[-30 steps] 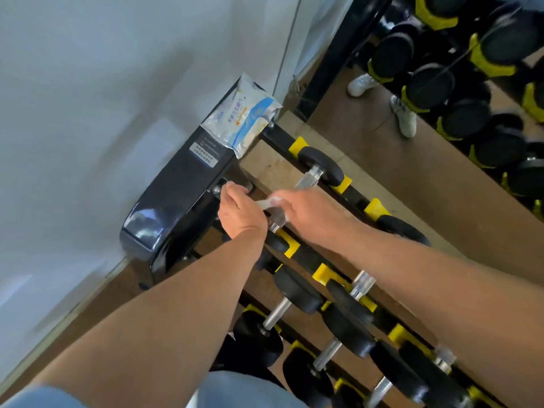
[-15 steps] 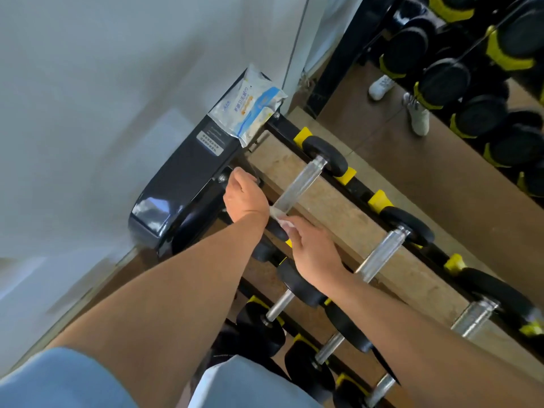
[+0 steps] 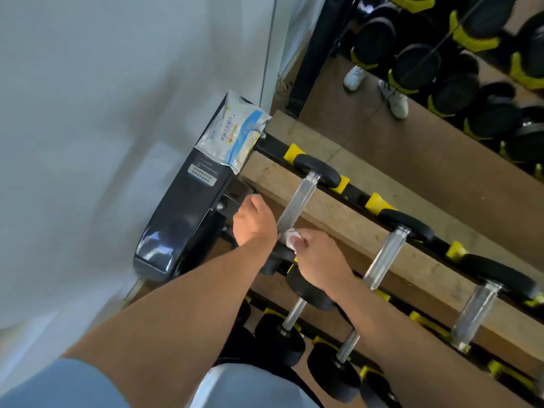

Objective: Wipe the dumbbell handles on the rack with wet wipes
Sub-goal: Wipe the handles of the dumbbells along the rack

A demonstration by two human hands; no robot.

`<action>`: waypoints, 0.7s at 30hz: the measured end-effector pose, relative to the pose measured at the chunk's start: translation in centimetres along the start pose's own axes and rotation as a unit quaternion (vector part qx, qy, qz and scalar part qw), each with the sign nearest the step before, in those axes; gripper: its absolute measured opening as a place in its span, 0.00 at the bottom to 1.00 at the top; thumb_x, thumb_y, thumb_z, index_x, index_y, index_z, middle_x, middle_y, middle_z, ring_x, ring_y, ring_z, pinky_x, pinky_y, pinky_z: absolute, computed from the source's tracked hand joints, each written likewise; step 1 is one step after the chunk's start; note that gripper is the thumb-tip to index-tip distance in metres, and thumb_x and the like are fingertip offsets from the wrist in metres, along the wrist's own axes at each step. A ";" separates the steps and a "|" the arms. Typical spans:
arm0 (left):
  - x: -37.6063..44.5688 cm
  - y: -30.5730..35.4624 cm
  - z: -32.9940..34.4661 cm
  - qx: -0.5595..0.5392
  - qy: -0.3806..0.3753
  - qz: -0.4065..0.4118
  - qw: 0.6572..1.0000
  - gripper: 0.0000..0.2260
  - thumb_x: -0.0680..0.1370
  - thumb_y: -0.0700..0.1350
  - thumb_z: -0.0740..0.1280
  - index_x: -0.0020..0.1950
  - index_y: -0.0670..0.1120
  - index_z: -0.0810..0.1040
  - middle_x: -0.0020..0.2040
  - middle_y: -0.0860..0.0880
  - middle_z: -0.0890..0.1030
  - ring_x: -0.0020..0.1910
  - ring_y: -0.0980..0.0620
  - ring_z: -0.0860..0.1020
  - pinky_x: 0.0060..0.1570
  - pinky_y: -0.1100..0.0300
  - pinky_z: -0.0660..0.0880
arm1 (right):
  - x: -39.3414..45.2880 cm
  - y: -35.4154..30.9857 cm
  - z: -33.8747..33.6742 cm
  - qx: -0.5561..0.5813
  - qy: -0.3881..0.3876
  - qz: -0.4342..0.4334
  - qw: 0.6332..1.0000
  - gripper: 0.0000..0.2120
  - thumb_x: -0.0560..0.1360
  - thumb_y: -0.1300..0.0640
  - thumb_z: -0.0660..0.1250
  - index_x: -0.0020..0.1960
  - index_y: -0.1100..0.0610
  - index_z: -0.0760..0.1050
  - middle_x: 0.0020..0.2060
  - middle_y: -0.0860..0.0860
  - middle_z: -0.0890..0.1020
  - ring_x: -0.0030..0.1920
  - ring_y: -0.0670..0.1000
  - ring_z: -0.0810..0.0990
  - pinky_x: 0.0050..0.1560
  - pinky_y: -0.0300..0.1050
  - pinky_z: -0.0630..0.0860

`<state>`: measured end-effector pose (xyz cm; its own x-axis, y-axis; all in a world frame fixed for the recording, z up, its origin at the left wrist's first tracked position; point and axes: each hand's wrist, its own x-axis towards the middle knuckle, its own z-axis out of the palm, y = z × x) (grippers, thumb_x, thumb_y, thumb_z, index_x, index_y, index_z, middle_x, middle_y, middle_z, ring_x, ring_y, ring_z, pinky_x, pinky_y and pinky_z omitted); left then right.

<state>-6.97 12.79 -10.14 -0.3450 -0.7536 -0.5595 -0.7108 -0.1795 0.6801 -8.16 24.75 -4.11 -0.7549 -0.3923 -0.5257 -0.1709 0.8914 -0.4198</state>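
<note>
1. Wiping is under way on the first handle [image 3: 297, 201], the leftmost on the top tier of the rack [image 3: 357, 198], just right of the frame's centre.
2. A white wipe [image 3: 290, 238] is pinched by the right hand [image 3: 319, 257] at the lower end of that handle, close to the near weight head; the grip of that hand is curled round the wipe.
3. The left hand [image 3: 253, 220] is set on the rack's end just left of the handle. Its fingers are hidden behind the knuckles, so whether the grip is closed on a bar or only resting cannot be told.
4. The wipe pack [image 3: 234, 134] lies on the black end cover [image 3: 182, 219] at upper centre-left, well apart from both hands.
5. Done, by judgement: at most this one handle, and whether its whole length has been covered cannot be told from its look.
6. Left, by judgement: the second handle [image 3: 385, 257] and third handle [image 3: 474, 316] to the lower right on the same tier, and the lower handles [image 3: 293, 315] at bottom centre, none of which is touched by the wipe.
7. More dumbbells are seen in the mirror [image 3: 441, 69] at upper right, so the task is judged to be near its start.
</note>
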 end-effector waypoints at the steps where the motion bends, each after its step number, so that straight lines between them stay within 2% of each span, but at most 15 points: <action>1: 0.0 -0.1 0.0 0.005 -0.004 0.003 1.000 0.18 0.81 0.47 0.50 0.45 0.45 0.77 0.43 0.45 0.79 0.44 0.43 0.75 0.45 0.51 0.70 | 0.1 -0.5 -1.2 0.013 0.048 -0.018 0.999 0.13 0.84 0.55 0.56 0.61 0.52 0.78 0.55 0.48 0.83 0.55 0.50 0.81 0.51 0.44 0.74; 3: 0.0 -0.1 0.0 0.008 -0.013 0.009 1.000 0.18 0.82 0.48 0.49 0.46 0.46 0.78 0.44 0.45 0.79 0.44 0.43 0.75 0.46 0.51 0.70 | 1.1 -1.5 -3.5 0.024 0.171 -0.075 0.982 0.14 0.84 0.57 0.56 0.66 0.51 0.75 0.57 0.45 0.82 0.55 0.46 0.80 0.52 0.42 0.75; 4: 0.0 -0.1 -0.1 0.009 -0.015 0.012 1.000 0.18 0.82 0.48 0.49 0.46 0.46 0.78 0.44 0.46 0.79 0.43 0.44 0.74 0.46 0.52 0.69 | 2.3 -1.8 -4.1 -0.036 0.218 -0.143 0.965 0.15 0.83 0.61 0.57 0.66 0.52 0.74 0.57 0.46 0.82 0.56 0.47 0.80 0.54 0.45 0.76; 5: 0.1 -0.1 0.0 0.015 -0.016 0.014 1.000 0.18 0.82 0.47 0.49 0.47 0.46 0.78 0.43 0.46 0.78 0.43 0.44 0.74 0.45 0.53 0.67 | 3.7 -1.9 -4.3 -0.123 0.222 -0.221 0.942 0.17 0.80 0.64 0.58 0.66 0.54 0.74 0.58 0.49 0.82 0.59 0.50 0.80 0.56 0.47 0.75; 7: 0.3 -0.2 0.1 0.030 -0.014 0.017 0.999 0.18 0.83 0.47 0.49 0.48 0.46 0.79 0.43 0.47 0.77 0.42 0.44 0.72 0.45 0.54 0.65 | 6.6 -0.3 -3.6 -0.289 0.165 -0.334 0.882 0.23 0.74 0.65 0.54 0.66 0.60 0.75 0.62 0.55 0.81 0.65 0.57 0.77 0.62 0.51 0.72; 8: 0.5 -0.3 0.2 0.034 -0.013 0.017 0.999 0.18 0.83 0.47 0.49 0.47 0.47 0.78 0.43 0.47 0.77 0.42 0.45 0.72 0.45 0.54 0.65 | 7.9 0.8 -3.2 -0.348 0.134 -0.343 0.862 0.24 0.73 0.63 0.54 0.66 0.62 0.75 0.63 0.57 0.80 0.66 0.58 0.76 0.63 0.52 0.71; 9: 0.6 -0.4 0.3 0.035 -0.014 0.016 0.999 0.18 0.83 0.47 0.49 0.47 0.47 0.78 0.42 0.48 0.76 0.42 0.45 0.72 0.45 0.54 0.65 | 8.5 1.3 -3.1 -0.381 0.107 -0.326 0.858 0.24 0.73 0.62 0.56 0.67 0.63 0.75 0.64 0.58 0.79 0.68 0.59 0.74 0.64 0.53 0.71; 11: 0.7 -0.5 0.3 0.043 -0.017 0.014 0.999 0.17 0.83 0.46 0.49 0.45 0.47 0.76 0.39 0.49 0.75 0.39 0.47 0.71 0.44 0.55 0.64 | 8.6 1.8 -2.6 -0.367 0.107 -0.296 0.875 0.24 0.72 0.62 0.59 0.68 0.64 0.74 0.67 0.58 0.78 0.70 0.58 0.73 0.66 0.54 0.72; 13: 0.6 -0.6 0.3 0.048 -0.022 0.015 0.998 0.16 0.83 0.45 0.49 0.44 0.47 0.75 0.37 0.52 0.72 0.34 0.54 0.70 0.43 0.57 0.63 | 7.4 2.2 -1.2 -0.297 0.167 -0.253 0.906 0.24 0.74 0.65 0.57 0.69 0.62 0.74 0.67 0.57 0.77 0.69 0.56 0.74 0.70 0.53 0.70; 14: 0.6 -0.7 0.3 0.055 -0.027 0.016 0.998 0.16 0.84 0.45 0.49 0.44 0.46 0.74 0.36 0.53 0.71 0.34 0.57 0.68 0.42 0.57 0.62 | 6.5 2.4 -0.5 -0.233 0.193 -0.196 0.933 0.24 0.75 0.67 0.57 0.70 0.60 0.73 0.67 0.56 0.78 0.68 0.55 0.76 0.70 0.51 0.69; 16: 0.5 -0.6 0.3 0.051 -0.030 0.011 0.998 0.17 0.83 0.45 0.49 0.44 0.46 0.75 0.36 0.52 0.72 0.34 0.57 0.68 0.41 0.57 0.63 | 4.3 2.8 1.1 -0.020 0.201 -0.010 0.979 0.21 0.80 0.65 0.58 0.71 0.54 0.72 0.62 0.53 0.81 0.56 0.53 0.81 0.59 0.50 0.77; 17: 0.6 -0.5 0.3 0.044 -0.029 0.008 0.999 0.17 0.83 0.46 0.49 0.45 0.45 0.76 0.37 0.51 0.74 0.34 0.54 0.70 0.42 0.57 0.63 | 3.5 2.8 1.7 0.108 0.187 0.097 0.972 0.17 0.83 0.61 0.57 0.70 0.53 0.73 0.59 0.53 0.82 0.49 0.52 0.81 0.52 0.49 0.78; 19: 0.5 -0.5 0.3 0.048 -0.032 0.010 0.998 0.17 0.83 0.46 0.49 0.45 0.46 0.76 0.38 0.49 0.75 0.36 0.51 0.71 0.43 0.56 0.64 | 3.3 2.8 2.0 0.324 0.189 0.266 0.888 0.15 0.84 0.54 0.57 0.66 0.55 0.76 0.56 0.54 0.83 0.46 0.51 0.77 0.49 0.46 0.72; 20: 0.5 -0.5 0.3 0.048 -0.032 0.012 0.998 0.17 0.83 0.46 0.49 0.45 0.46 0.77 0.39 0.49 0.75 0.36 0.51 0.71 0.43 0.56 0.64 | 3.9 2.5 1.6 0.389 0.204 0.297 0.848 0.14 0.84 0.53 0.58 0.64 0.55 0.77 0.53 0.54 0.82 0.47 0.51 0.76 0.49 0.45 0.70; 21: 0.4 -0.5 0.3 0.044 -0.032 0.013 0.998 0.17 0.83 0.46 0.49 0.45 0.45 0.77 0.39 0.48 0.76 0.36 0.52 0.71 0.43 0.56 0.65 | 4.6 1.9 0.8 0.430 0.214 0.302 0.823 0.12 0.84 0.53 0.59 0.62 0.54 0.78 0.49 0.53 0.81 0.46 0.51 0.76 0.47 0.44 0.70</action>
<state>-6.94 12.73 -10.86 -0.4007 -0.7141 -0.5740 -0.7514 -0.1025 0.6519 -11.44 24.41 -7.92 -0.7233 0.3445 -0.5985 0.6902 0.3325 -0.6427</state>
